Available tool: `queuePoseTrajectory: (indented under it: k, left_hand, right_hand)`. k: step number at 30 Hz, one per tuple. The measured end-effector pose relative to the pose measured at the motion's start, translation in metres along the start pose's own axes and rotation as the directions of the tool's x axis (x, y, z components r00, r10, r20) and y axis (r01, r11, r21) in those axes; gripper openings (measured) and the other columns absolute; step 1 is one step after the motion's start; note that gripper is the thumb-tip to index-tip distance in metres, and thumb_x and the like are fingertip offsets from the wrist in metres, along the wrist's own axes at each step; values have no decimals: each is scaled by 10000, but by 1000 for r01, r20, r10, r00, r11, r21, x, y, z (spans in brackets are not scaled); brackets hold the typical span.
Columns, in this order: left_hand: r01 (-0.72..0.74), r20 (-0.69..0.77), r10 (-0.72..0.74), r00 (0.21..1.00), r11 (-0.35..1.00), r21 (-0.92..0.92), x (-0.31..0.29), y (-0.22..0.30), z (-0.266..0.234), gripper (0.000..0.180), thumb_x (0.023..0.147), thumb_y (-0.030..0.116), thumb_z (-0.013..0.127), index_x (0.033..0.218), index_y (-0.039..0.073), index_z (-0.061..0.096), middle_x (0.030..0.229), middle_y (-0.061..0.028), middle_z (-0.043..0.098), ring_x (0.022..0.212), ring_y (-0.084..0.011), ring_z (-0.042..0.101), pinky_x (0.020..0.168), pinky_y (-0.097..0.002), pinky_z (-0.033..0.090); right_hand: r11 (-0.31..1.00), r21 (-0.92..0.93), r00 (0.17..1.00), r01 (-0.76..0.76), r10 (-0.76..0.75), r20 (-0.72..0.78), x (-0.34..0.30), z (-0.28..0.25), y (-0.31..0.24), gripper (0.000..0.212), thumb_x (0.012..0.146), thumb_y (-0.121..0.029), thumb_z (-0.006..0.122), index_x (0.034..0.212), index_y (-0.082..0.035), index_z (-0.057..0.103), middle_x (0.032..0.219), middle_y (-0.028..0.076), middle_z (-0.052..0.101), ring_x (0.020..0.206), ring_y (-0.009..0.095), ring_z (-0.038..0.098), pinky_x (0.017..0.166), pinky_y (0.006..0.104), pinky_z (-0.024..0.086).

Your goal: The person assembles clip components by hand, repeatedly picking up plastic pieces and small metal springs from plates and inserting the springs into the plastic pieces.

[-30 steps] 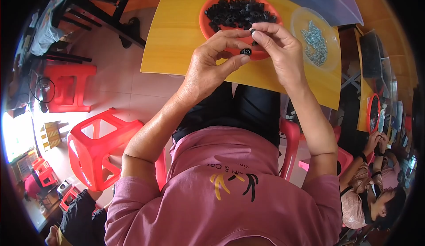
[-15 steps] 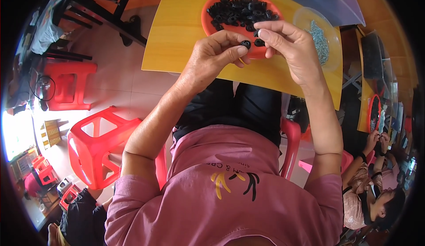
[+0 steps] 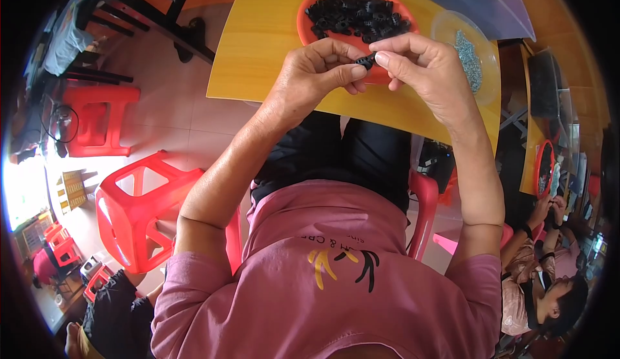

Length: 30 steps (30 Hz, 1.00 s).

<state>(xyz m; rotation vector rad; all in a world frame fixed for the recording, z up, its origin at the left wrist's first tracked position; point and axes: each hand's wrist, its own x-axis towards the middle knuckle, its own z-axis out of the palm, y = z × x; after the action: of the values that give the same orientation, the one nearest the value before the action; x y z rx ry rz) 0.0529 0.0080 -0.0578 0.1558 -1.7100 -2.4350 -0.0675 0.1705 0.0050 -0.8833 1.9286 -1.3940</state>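
Observation:
Over the near side of the red tray [image 3: 301,28], my two hands meet at fingertip height. My left hand [image 3: 313,75] pinches a small black plastic part [image 3: 365,62] between thumb and forefinger. Against its right end, my right hand [image 3: 426,68] closes thumb and forefinger on a black piece. Whether this is a second part or the same one, I cannot tell. The tray holds a heap of similar black parts [image 3: 355,13]. To the right, a clear round dish [image 3: 492,91] contains many tiny silvery-blue metal pieces [image 3: 469,61].
A purple-grey bin [image 3: 458,0] stands at the yellow table's [image 3: 248,42] far right. Red stools [image 3: 145,214] are at my left. At the far right, another person [image 3: 546,281] works with their hands beside a red tray [image 3: 544,165].
My hands have come closer together, and the black pieces that were apart now meet at my fingertips. My right hand has moved slightly downward.

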Motion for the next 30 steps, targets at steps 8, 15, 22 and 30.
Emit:
queuePoseTrajectory:
  k: [8,15,22,30]
  left_hand:
    - [6,-29,-3,1000,996,87,1,0,1,182,916,72,658,1055,-39,622,850,-88,683,798,-139,663,760,-267,530]
    - [-27,-62,43,997,970,243,8,-4,2,157,895,31,664,1024,-52,631,833,-78,682,766,-107,660,711,-244,539]
    - [-45,-88,65,994,976,215,19,-10,5,148,886,15,659,1015,-51,632,798,-71,679,743,-109,658,680,-244,537]
    - [-23,-57,35,998,978,207,24,2,0,178,917,60,639,1061,-45,633,841,-89,687,777,-135,667,739,-268,543]
  right_hand:
    - [995,-102,1000,-9,9,-2,0,6,-3,125,898,-91,666,960,15,688,836,35,686,719,70,614,640,226,509]
    - [953,-287,993,94,-111,-43,5,10,6,107,864,-67,670,934,13,660,830,60,691,708,93,625,650,256,512]
    - [820,-528,941,220,-321,-107,10,20,11,94,820,-41,655,879,22,618,816,121,680,717,216,673,648,318,530]
    - [955,-261,980,139,-171,-104,20,6,22,181,856,-106,691,1010,-11,684,822,45,687,724,81,613,690,241,507]
